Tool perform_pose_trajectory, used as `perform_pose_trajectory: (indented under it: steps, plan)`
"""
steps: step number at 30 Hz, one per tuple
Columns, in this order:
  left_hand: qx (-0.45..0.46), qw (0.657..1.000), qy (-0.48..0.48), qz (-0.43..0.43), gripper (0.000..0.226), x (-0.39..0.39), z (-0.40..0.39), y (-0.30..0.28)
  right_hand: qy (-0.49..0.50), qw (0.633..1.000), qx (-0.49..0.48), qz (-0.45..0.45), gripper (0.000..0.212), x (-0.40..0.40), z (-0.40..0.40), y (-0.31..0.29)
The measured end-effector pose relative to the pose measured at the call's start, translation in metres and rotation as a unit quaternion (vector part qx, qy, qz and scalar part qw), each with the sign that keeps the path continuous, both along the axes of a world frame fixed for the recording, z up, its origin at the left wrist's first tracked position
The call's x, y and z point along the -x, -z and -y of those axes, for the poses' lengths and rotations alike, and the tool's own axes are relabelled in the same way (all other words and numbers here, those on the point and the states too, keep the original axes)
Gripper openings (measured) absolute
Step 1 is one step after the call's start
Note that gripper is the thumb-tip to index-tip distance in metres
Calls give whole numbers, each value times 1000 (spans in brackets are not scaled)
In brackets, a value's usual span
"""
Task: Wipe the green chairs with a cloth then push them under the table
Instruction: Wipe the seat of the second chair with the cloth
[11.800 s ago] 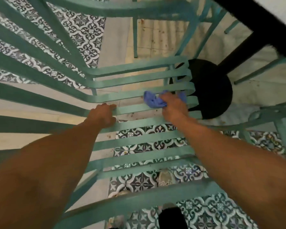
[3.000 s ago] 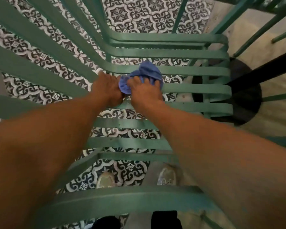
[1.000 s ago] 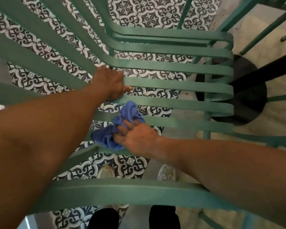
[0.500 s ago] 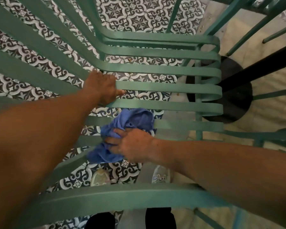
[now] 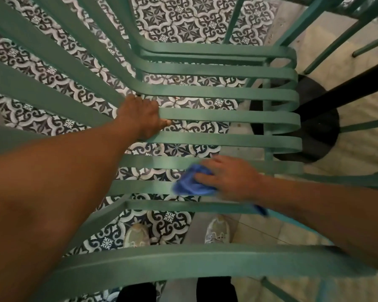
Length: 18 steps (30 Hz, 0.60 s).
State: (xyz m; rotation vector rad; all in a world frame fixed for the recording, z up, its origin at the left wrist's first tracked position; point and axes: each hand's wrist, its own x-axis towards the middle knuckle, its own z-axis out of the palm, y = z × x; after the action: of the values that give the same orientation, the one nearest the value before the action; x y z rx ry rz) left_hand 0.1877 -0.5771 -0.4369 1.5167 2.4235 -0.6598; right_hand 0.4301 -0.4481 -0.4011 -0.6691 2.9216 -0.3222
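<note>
Nearest the camera, the curved top rail [image 5: 183, 261] of the green chair [image 5: 227, 118] is crossing the view, with the person's two pale shoes [image 5: 136, 235] showing on the patterned floor [image 5: 183, 16] beneath the slats. Just beyond the rail, the right hand [image 5: 229, 178] is lying over the blue cloth [image 5: 191, 182], its fingers spread fairly flat and pressing the bunched cloth onto the seat slats near the seat's right edge; a tail of cloth is trailing out under the wrist. Half a second ago the cloth was sitting toward the left of the seat, so the hand is sweeping rightward along the nearer slats, and the blur on it suggests the stroke is under way. Earlier the wiping was happening on the farther slats, so the work seems to be moving from the front of the seat toward the backrest.

Farther out, the left hand [image 5: 143, 116] is curling round a middle slat where seat and armrest meet, gripping it as it was a second ago, apparently steadying the chair. Beyond the seat's front edge, the black round base [image 5: 314, 136] and post of the table are standing on the plain floor. The chair is not yet pushed under; that step probably follows once the last slats are wiped.
</note>
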Motion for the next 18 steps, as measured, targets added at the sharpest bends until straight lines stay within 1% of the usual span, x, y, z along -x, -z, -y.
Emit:
perform_pose_trajectory:
  steps: [1, 3, 5, 7, 8, 9, 10, 11, 12, 13, 14, 15, 16, 17, 18]
  plan:
    - [-4, 1000, 4, -6, 71, -1, -1, 0, -6, 1000, 12, -4, 37, 32, 31, 9]
    - [1, 1000, -15, 2, 67, -2, -2, -2, 54, 997, 36, 34, 37, 81, 85, 19]
    - [-3, 999, -33, 8, 68, -1, -4, -2, 118, 991, 49, 40, 35, 102, 102, 25]
    - [-9, 1000, 3, 0, 63, -3, -3, -3, 208, 974, 71, 48, 32, 87, 71, 25]
    - [-3, 1000, 16, 2, 68, -3, -1, -4, 260, 963, 50, 54, 32, 73, 43, 24]
    - [8, 1000, 28, 8, 81, -2, 0, -5, 318, 947, 17, 45, 31, 55, 10, 24]
    - [28, 999, 36, 17, 92, 0, -1, -6, 390, 920, -12, 30, 30, 36, -25, 22]
    - [41, 998, 34, 23, 98, 1, -1, -8, 476, 879, -23, 9, 29, 18, -56, 20]
    - [48, 998, 28, 21, 94, 2, -2, -7, 563, 826, -23, -7, 28, 1, -82, 16]
    - [52, 998, 19, 19, 87, 2, -3, -6, 630, 777, -14, -18, 28, -7, -98, 13]
    - [49, 999, 11, 19, 82, 2, -4, -5, 676, 737, -3, -22, 29, -8, -103, 14]
    - [50, 998, 3, 22, 80, 1, -4, -5, 709, 705, 8, -24, 31, -2, -100, 18]
    - [49, 998, -4, 25, 81, 0, -4, -4, 728, 684, 24, -23, 35, 12, -87, 23]
    - [48, 998, -9, 30, 80, 0, -3, -5, 730, 681, 48, -29, 37, 34, -67, 27]
    - [45, 998, -5, 32, 78, 1, -3, -4, 708, 701, 81, -42, 35, 60, -46, 30]
